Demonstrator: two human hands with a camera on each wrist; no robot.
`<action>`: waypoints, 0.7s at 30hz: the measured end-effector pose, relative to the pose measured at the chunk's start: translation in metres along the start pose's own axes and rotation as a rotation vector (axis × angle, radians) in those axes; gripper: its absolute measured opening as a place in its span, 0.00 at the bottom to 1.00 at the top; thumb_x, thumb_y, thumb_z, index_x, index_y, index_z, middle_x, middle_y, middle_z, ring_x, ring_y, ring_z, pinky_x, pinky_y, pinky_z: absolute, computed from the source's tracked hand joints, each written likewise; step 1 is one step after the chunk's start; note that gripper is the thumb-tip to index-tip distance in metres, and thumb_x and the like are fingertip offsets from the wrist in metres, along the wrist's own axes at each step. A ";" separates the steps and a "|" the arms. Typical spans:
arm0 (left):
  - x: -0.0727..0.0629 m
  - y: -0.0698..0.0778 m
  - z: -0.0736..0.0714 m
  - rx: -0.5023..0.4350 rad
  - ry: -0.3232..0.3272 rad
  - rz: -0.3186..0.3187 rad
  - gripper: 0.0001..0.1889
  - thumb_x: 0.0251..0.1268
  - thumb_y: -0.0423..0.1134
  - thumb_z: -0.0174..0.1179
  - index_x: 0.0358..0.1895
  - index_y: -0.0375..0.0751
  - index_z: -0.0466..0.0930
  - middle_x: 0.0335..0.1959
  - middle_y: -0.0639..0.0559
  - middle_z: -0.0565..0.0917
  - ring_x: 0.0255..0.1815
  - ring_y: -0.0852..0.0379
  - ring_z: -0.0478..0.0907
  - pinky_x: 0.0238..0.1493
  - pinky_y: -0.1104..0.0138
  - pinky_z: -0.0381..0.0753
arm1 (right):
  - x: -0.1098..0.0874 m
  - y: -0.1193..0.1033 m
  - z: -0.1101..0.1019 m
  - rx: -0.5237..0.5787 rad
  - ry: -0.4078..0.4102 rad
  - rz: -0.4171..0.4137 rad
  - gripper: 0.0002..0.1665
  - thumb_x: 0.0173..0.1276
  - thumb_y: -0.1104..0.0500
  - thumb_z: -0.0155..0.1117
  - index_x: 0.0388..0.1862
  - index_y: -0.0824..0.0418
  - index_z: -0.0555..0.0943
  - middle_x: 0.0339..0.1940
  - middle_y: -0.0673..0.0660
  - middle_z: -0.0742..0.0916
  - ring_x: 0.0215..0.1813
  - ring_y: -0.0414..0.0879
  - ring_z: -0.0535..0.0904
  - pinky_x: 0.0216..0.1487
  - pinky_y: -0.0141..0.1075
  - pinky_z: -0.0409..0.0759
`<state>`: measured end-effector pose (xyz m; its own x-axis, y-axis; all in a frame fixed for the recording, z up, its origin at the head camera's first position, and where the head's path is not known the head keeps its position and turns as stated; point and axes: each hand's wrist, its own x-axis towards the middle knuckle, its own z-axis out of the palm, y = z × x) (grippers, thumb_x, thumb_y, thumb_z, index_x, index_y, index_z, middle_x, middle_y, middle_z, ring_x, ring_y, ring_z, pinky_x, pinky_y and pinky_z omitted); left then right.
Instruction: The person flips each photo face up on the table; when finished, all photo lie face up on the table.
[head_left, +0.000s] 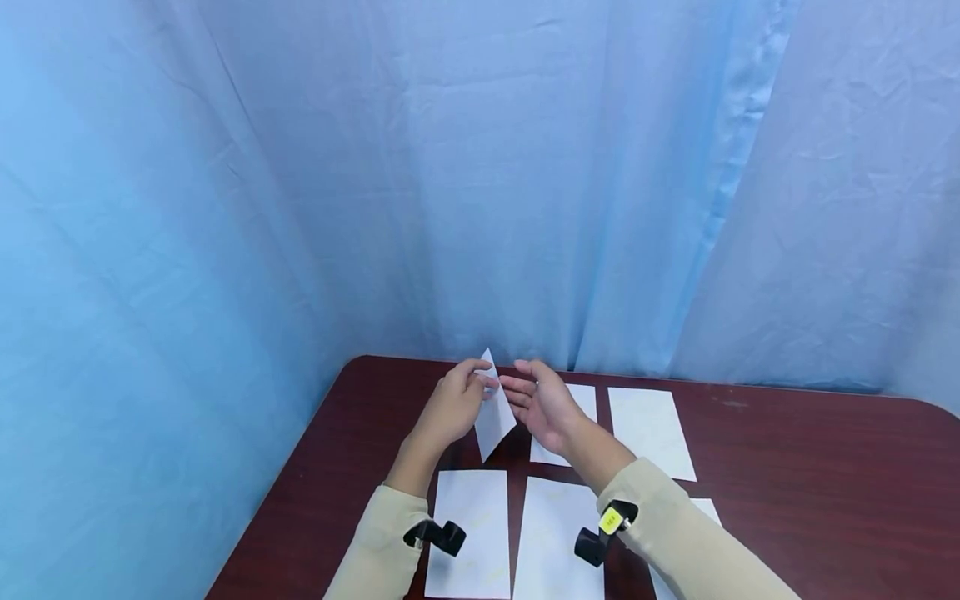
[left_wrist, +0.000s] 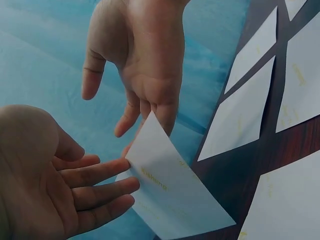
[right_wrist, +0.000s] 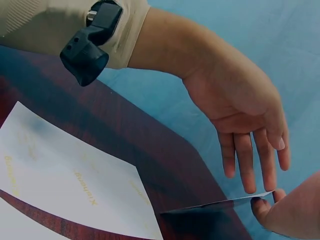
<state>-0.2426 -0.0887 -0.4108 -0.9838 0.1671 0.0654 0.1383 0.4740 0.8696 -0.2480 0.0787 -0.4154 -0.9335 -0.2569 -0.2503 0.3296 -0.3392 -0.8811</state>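
A white sheet of paper (head_left: 495,425) stands tilted on edge above the dark red table, its pointed corner upward. Faint yellow print marks its face in the left wrist view. My left hand (head_left: 457,404) is at its left side, fairly straight fingers (left_wrist: 102,180) touching the sheet. From the other side my right hand (head_left: 551,408) reaches in, palm showing and fingers extended, with fingertips right at the paper's edge. The sheet hides part of the right fingers in the left wrist view. Low in the right wrist view, only part of the right hand (right_wrist: 295,207) shows.
Several more white sheets lie flat in rows, among them a near left sheet (head_left: 468,533), a near middle sheet (head_left: 558,533) and a far right sheet (head_left: 651,429). The dark red table (head_left: 810,475) extends to the right. Blue curtains (head_left: 495,183) hang behind its back edge.
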 end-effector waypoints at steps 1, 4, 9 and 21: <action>0.000 0.000 0.000 -0.015 -0.001 0.008 0.20 0.86 0.37 0.42 0.71 0.36 0.74 0.59 0.39 0.88 0.62 0.43 0.87 0.67 0.46 0.83 | -0.001 0.000 0.000 0.004 -0.001 -0.004 0.35 0.82 0.51 0.40 0.80 0.65 0.51 0.81 0.74 0.66 0.85 0.67 0.60 0.89 0.56 0.53; -0.001 0.000 -0.003 -0.057 0.003 0.022 0.19 0.86 0.37 0.43 0.70 0.36 0.74 0.59 0.38 0.88 0.61 0.41 0.87 0.63 0.49 0.86 | -0.004 0.000 0.001 0.007 -0.020 -0.025 0.34 0.84 0.52 0.38 0.81 0.66 0.52 0.82 0.74 0.65 0.85 0.67 0.59 0.88 0.56 0.53; 0.004 -0.001 -0.009 -0.109 0.024 0.018 0.18 0.87 0.38 0.45 0.69 0.37 0.75 0.58 0.39 0.88 0.61 0.39 0.87 0.54 0.52 0.89 | -0.003 -0.005 0.004 -0.017 -0.075 -0.058 0.36 0.85 0.51 0.37 0.84 0.66 0.49 0.84 0.74 0.62 0.86 0.68 0.56 0.88 0.58 0.53; 0.012 -0.015 -0.014 -0.270 -0.045 -0.010 0.20 0.87 0.37 0.43 0.72 0.33 0.71 0.63 0.34 0.85 0.62 0.37 0.87 0.58 0.44 0.87 | 0.003 0.000 0.003 -0.001 -0.106 -0.045 0.38 0.84 0.47 0.36 0.87 0.61 0.50 0.86 0.70 0.60 0.87 0.68 0.54 0.87 0.61 0.52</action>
<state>-0.2578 -0.1054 -0.4161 -0.9780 0.2048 0.0401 0.0877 0.2294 0.9694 -0.2498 0.0753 -0.4150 -0.9271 -0.3356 -0.1671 0.2878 -0.3513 -0.8909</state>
